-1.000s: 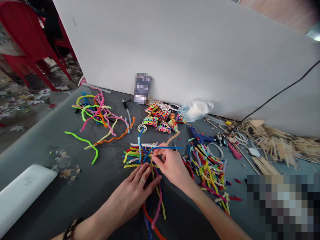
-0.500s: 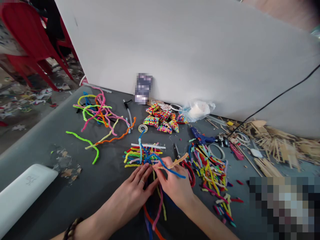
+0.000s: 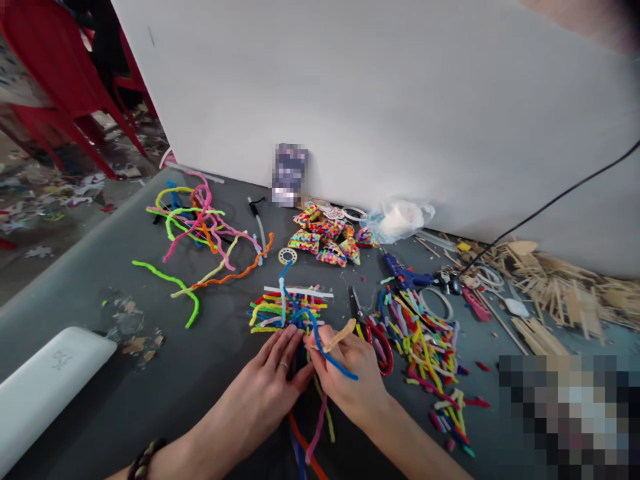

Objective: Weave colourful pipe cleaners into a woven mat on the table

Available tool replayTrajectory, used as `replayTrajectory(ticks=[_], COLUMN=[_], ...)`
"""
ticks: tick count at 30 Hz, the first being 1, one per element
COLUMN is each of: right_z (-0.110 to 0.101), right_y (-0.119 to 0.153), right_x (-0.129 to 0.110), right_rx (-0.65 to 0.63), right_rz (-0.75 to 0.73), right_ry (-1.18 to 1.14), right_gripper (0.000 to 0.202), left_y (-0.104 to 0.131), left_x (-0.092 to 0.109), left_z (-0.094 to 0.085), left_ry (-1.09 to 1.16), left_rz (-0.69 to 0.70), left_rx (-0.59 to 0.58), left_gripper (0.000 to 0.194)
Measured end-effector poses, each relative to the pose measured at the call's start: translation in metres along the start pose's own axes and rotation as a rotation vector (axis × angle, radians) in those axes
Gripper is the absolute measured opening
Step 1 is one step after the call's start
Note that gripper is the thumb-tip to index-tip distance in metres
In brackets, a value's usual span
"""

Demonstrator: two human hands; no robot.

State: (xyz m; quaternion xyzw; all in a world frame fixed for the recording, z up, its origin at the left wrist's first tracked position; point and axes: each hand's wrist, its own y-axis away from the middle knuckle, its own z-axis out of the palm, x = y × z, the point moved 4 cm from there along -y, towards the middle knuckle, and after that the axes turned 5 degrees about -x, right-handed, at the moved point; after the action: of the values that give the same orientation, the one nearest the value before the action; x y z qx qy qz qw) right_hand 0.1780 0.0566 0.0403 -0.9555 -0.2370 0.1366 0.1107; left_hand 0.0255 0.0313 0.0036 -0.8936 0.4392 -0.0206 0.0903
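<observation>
A woven piece of colourful pipe cleaners [image 3: 280, 310] lies at the table's middle, with long strands trailing toward the near edge. Pressed over its near side is my left hand [image 3: 277, 367], ring on one finger, its fingers held together on the strands. My right hand [image 3: 350, 370] is closed in a pinch on a wooden stick [image 3: 343, 333] at the weave's near right corner. A blue pipe cleaner [image 3: 320, 350] loops up from the weave and crosses over my right hand. The fingertips hide where the stick meets the strands.
Loose pipe cleaners [image 3: 207, 220] lie at left, cut pieces [image 3: 425, 340] at right beside red-handled scissors [image 3: 380, 343]. Behind are patterned puffy pieces [image 3: 325, 233], a phone [image 3: 290, 175] and a blue glue gun [image 3: 405, 272]. Wooden sticks [image 3: 560, 287] are heaped far right; a white device [image 3: 55, 377] sits left.
My right hand has turned slightly, and the stick's upper end has shifted left. The blue pipe cleaner's free end has dropped lower. My left hand stays on the weave.
</observation>
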Motion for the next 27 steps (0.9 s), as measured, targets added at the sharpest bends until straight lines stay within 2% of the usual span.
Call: replayTrajectory(ticks=[5, 7, 10, 14, 19, 22, 27], right_z=[-0.009, -0.011, -0.010, -0.004, -0.003, -0.007, -0.010], right_y=[-0.004, -0.002, 0.006, 0.017, 0.021, 0.024, 0.032], right_x=[-0.001, 0.001, 0.006, 0.006, 0.003, 0.000, -0.003], right_rx=[-0.215, -0.232, -0.183, -0.162, -0.151, -0.080, 0.012], right_rz=[-0.167, -0.235, -0.290, -0.278, -0.253, -0.269, -0.101], right_ry=[0.037, 0.032, 0.031, 0.018, 0.001, 0.007, -0.045], right_gripper=[0.014, 0.018, 0.024, 0.025, 0.024, 0.025, 0.021], left_y=[0.000, 0.000, -0.001, -0.003, -0.003, -0.003, -0.002], left_x=[-0.002, -0.004, -0.006, -0.008, -0.007, -0.006, -0.006], left_z=[-0.004, -0.008, -0.013, -0.014, -0.008, -0.007, -0.008], left_ry=[-0.030, -0.030, -0.050, -0.086, -0.055, -0.056, -0.055], left_rz=[0.026, 0.066, 0.109, 0.075, 0.013, 0.015, 0.024], left_rx=[0.006, 0.018, 0.049, 0.057, 0.036, 0.039, 0.041], left_gripper=[0.059, 0.062, 0.054, 0.043, 0.057, 0.057, 0.054])
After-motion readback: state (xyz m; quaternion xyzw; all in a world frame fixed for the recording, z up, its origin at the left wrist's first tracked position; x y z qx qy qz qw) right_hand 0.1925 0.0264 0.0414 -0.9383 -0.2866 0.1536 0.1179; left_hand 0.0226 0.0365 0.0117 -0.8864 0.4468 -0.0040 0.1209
